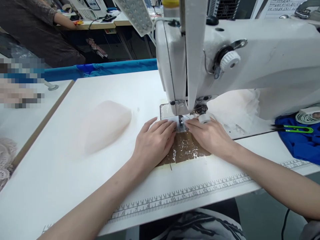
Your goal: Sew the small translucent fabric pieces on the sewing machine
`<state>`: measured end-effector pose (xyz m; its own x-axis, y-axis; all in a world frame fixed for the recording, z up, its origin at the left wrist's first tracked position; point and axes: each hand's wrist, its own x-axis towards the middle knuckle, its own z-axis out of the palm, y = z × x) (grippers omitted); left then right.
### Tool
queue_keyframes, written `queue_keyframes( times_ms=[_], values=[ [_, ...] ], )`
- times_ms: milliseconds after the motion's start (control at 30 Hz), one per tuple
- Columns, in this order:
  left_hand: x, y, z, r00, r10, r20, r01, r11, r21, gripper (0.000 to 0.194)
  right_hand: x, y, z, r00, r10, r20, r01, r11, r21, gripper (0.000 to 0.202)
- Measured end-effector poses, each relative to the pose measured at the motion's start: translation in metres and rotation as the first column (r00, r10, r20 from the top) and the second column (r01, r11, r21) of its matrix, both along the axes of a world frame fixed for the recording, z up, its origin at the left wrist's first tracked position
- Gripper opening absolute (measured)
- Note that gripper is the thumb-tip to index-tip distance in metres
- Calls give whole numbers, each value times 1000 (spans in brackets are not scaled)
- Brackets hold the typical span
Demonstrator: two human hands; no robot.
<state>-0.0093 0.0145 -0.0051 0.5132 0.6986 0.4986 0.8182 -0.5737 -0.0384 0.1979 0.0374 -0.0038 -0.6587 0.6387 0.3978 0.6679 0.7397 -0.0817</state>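
A small piece of pale sheer fabric (pixel 184 128) lies under the presser foot (pixel 180 121) of a white sewing machine (pixel 172 63). Left of the foot, my left hand (pixel 155 140) rests palm down, its fingers stretched flat toward the needle and its thumb low beside them. From the other side my right hand (pixel 212 136) reaches in, fingertips pressed together at the fabric's edge; its thumb is mostly hidden. Under both hands is a brown, shiny taped plate (pixel 187 150). A sheer blush-coloured fabric cup piece (pixel 107 125) lies on the table to the left.
More pale sheer fabric (pixel 233 108) sits under the machine arm. Green thread snips (pixel 297 129) lie on blue cloth (pixel 300 143) at right. A printed ruler (pixel 185 196) follows the table's front edge. Lace (pixel 6 160) lies far left; another person (pixel 42 30) stands beyond.
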Motion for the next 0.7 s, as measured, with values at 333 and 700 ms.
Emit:
queue_keyframes(
  times_ms=[333, 700],
  values=[
    [-7, -16, 30, 677, 74, 732, 586, 547, -597, 15, 8, 0, 30, 706, -348, -616, -671, -54, -739, 19],
    [-13, -16, 31, 636, 377, 674, 570, 360, -739, 24, 4, -3, 29, 671, -408, -618, -699, -71, -712, 12]
  ],
)
